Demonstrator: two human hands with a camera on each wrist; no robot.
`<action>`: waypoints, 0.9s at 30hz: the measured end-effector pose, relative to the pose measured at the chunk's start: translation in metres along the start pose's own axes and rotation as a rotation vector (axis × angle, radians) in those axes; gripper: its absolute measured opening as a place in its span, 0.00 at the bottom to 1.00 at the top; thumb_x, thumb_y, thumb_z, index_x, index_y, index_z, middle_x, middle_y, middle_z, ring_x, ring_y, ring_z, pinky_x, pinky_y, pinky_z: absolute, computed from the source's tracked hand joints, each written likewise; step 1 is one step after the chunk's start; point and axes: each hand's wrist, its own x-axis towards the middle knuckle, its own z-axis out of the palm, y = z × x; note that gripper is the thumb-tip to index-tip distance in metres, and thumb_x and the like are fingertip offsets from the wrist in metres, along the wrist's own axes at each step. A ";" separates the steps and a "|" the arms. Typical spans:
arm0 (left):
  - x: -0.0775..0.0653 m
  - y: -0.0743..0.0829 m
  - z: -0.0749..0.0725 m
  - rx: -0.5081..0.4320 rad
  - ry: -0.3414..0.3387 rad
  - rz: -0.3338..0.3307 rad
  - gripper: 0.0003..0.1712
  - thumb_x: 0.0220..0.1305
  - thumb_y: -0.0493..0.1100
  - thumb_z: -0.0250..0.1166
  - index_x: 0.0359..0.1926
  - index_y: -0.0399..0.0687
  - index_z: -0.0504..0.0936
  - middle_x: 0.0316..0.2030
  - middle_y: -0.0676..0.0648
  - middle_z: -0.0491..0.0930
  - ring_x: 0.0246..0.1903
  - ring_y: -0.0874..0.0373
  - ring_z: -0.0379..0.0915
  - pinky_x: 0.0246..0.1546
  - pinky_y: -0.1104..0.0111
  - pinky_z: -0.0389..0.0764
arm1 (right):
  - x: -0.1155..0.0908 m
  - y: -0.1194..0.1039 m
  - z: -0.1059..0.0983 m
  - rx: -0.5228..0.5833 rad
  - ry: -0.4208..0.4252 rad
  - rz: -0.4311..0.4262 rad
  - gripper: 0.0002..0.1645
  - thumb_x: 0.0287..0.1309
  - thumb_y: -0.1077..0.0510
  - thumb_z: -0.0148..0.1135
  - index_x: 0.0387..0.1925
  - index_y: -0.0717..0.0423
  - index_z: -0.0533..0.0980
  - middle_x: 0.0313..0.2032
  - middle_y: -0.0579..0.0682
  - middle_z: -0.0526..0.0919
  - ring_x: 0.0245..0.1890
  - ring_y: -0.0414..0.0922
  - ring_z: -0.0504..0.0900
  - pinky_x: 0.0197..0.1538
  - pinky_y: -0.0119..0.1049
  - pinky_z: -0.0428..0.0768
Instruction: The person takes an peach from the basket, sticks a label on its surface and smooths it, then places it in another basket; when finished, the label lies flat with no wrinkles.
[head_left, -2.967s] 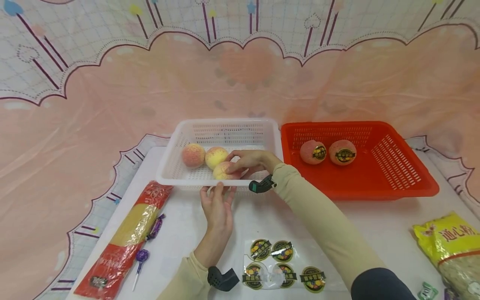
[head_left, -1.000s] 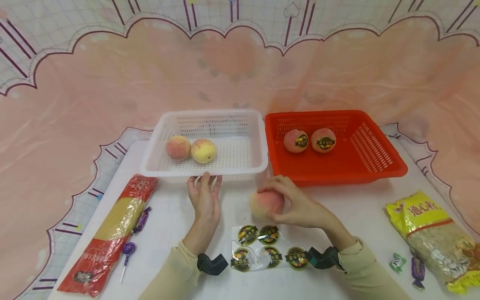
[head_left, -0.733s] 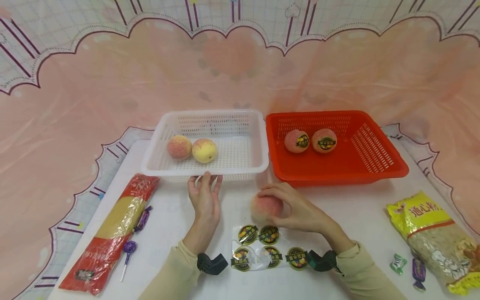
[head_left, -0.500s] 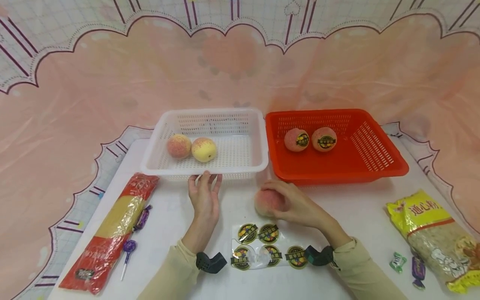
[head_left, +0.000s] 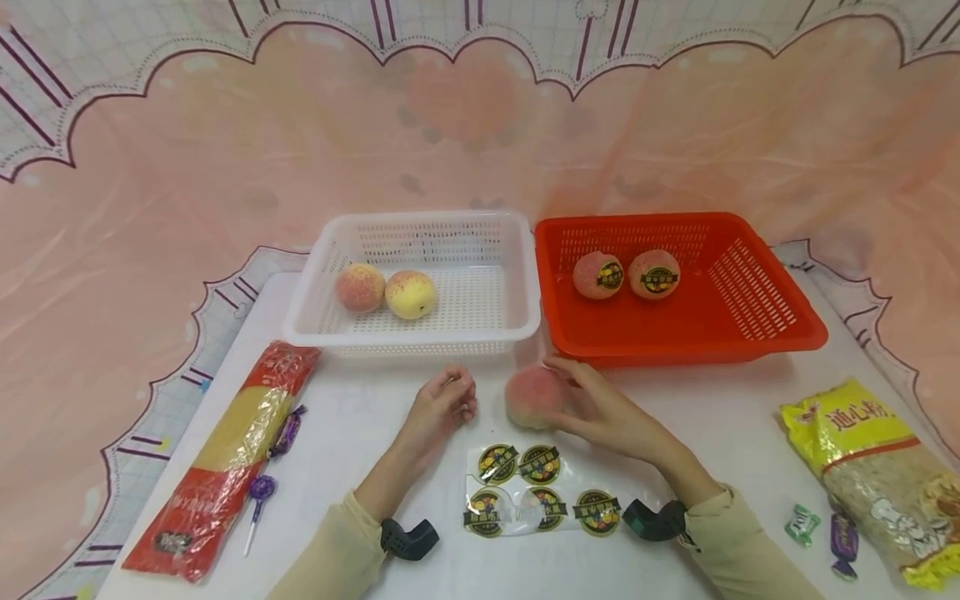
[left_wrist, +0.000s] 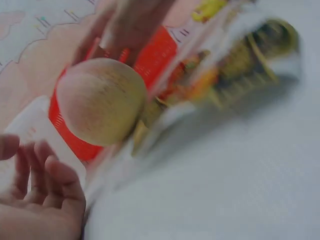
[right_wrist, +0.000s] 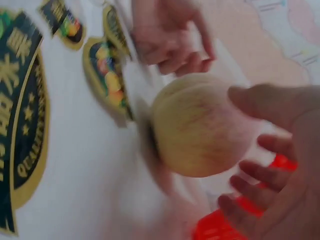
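Note:
On the white table, a pink-and-yellow peach [head_left: 534, 397] sits just above the sticker sheet [head_left: 517, 523]. Around its right side is my right hand [head_left: 611, 412], thumb and fingers spread; in the right wrist view the fingers [right_wrist: 260, 182] stand apart from the peach [right_wrist: 202, 125], and the thumb tip overlaps its edge. To the left of the peach my left hand [head_left: 442, 404] hovers with loosely curled fingers and nothing in it. Round black-and-gold stickers [head_left: 540, 464] lie on the clear sheet below.
A white basket [head_left: 412, 338] at the back holds two peaches [head_left: 410, 294]. Beside it, a red basket [head_left: 690, 346] holds two stickered peaches [head_left: 654, 275]. Left lie a noodle packet [head_left: 225, 458], wrapped candy [head_left: 287, 431] and lollipop [head_left: 262, 488]; right, a yellow food bag [head_left: 873, 475] and small candies [head_left: 843, 537].
The right hand took a peach out of the white basket, set it on the table and loosened its fingers. The left hand has left the white basket's rim and moved toward the peach.

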 end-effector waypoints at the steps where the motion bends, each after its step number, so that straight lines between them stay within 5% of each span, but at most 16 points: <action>1: -0.001 -0.003 -0.001 0.049 -0.024 -0.002 0.09 0.59 0.47 0.57 0.36 0.50 0.68 0.27 0.54 0.71 0.27 0.64 0.69 0.29 0.74 0.71 | -0.002 -0.001 -0.002 -0.001 -0.008 0.008 0.43 0.47 0.42 0.62 0.63 0.39 0.54 0.63 0.39 0.58 0.61 0.44 0.64 0.60 0.47 0.66; 5: -0.001 -0.011 -0.003 0.190 -0.074 0.050 0.13 0.59 0.49 0.58 0.38 0.46 0.69 0.26 0.52 0.72 0.26 0.63 0.70 0.29 0.73 0.73 | -0.012 -0.004 -0.009 -0.019 -0.015 0.082 0.39 0.50 0.45 0.61 0.61 0.42 0.55 0.59 0.45 0.65 0.53 0.47 0.71 0.53 0.44 0.73; 8: -0.001 -0.013 -0.002 0.287 -0.084 0.111 0.14 0.60 0.48 0.57 0.39 0.42 0.69 0.25 0.50 0.72 0.25 0.63 0.70 0.29 0.73 0.75 | -0.017 -0.003 -0.013 -0.040 -0.027 0.124 0.26 0.51 0.48 0.61 0.50 0.49 0.64 0.42 0.47 0.75 0.38 0.43 0.75 0.41 0.34 0.77; 13: -0.005 -0.011 0.004 0.437 -0.127 0.220 0.10 0.61 0.41 0.55 0.40 0.38 0.70 0.27 0.45 0.72 0.25 0.57 0.72 0.27 0.69 0.77 | -0.020 -0.001 -0.010 -0.119 -0.203 0.093 0.07 0.53 0.51 0.59 0.33 0.46 0.72 0.22 0.39 0.72 0.24 0.35 0.70 0.28 0.25 0.70; 21: -0.013 0.003 0.014 0.535 -0.127 0.277 0.08 0.62 0.38 0.54 0.38 0.36 0.71 0.27 0.42 0.72 0.25 0.43 0.71 0.26 0.63 0.77 | -0.021 -0.011 0.006 -0.282 -0.314 0.061 0.15 0.49 0.48 0.62 0.40 0.44 0.72 0.18 0.36 0.68 0.19 0.31 0.65 0.25 0.24 0.65; 27: -0.013 0.002 0.014 0.542 -0.136 0.256 0.08 0.62 0.39 0.54 0.38 0.37 0.71 0.27 0.41 0.72 0.24 0.50 0.71 0.25 0.65 0.77 | -0.021 -0.010 0.017 -0.336 -0.308 0.051 0.14 0.47 0.46 0.63 0.35 0.42 0.69 0.16 0.36 0.66 0.17 0.31 0.64 0.22 0.24 0.61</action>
